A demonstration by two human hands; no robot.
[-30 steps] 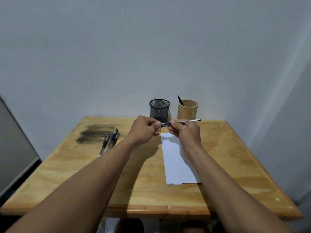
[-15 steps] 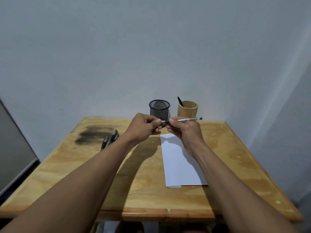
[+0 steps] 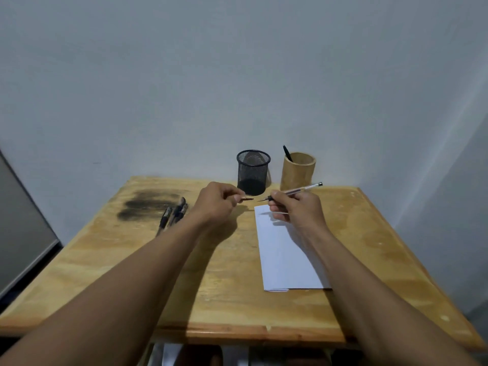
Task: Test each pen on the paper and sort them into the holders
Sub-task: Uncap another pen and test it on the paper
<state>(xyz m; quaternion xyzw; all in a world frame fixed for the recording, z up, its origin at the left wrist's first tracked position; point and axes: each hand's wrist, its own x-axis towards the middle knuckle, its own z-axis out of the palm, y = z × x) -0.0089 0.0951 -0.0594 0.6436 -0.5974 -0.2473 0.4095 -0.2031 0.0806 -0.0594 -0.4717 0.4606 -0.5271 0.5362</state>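
Pen point(image 3: 299, 190) uncapped | right hand point(image 3: 299, 211) fingers pinching it | left hand point(image 3: 214, 204) fingers pinching cap point(image 3: 248, 199)

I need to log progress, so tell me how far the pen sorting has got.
Done: one black pen stands in the bamboo holder; the mesh holder looks empty. In hand: the right hand grips an uncapped pen near the paper, while the left hand pinches its cap; no test mark shows yet. Left: about three loose pens lie on the table, untested.
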